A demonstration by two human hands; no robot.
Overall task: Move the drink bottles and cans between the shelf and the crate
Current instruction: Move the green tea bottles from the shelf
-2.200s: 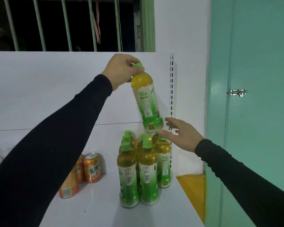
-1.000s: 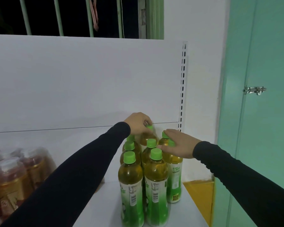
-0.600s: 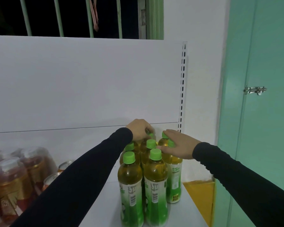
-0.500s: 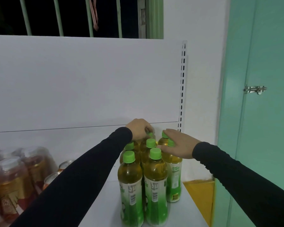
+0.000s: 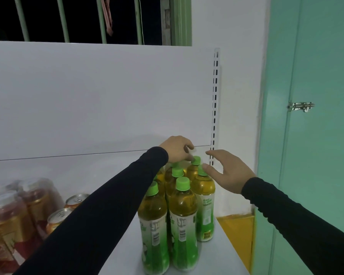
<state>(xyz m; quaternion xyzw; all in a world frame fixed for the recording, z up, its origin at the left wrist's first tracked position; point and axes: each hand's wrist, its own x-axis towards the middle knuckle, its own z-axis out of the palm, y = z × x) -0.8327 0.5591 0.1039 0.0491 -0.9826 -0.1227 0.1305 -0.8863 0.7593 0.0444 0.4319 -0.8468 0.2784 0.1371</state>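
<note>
green-capped tea bottles (image 5: 182, 225) clustered upright on the white shelf (image 5: 216, 261), near its right end, packed touching one another in rows running back toward the rear panel. left hand (image 5: 176, 148) over the back of the cluster, fingers curled loosely down just above a rear cap (image 5: 196, 160), hard to tell whether touching it; no bottle lifted. right hand (image 5: 227, 173) just right of the cluster, fingers straight and spread, thumb beside the cap of the right-row bottle (image 5: 204, 197), gripping nothing. both arms in black sleeves. orange drink cans (image 5: 57, 217) standing left of the tea bottles, partly hidden behind the left sleeve. farther left, blurred reddish bottles in clear wrap (image 5: 14, 215) at the frame edge. slotted upright rail (image 5: 214, 104) at the right of the rear panel, teal door with a metal latch (image 5: 301, 106) beyond, barred window above.
</note>
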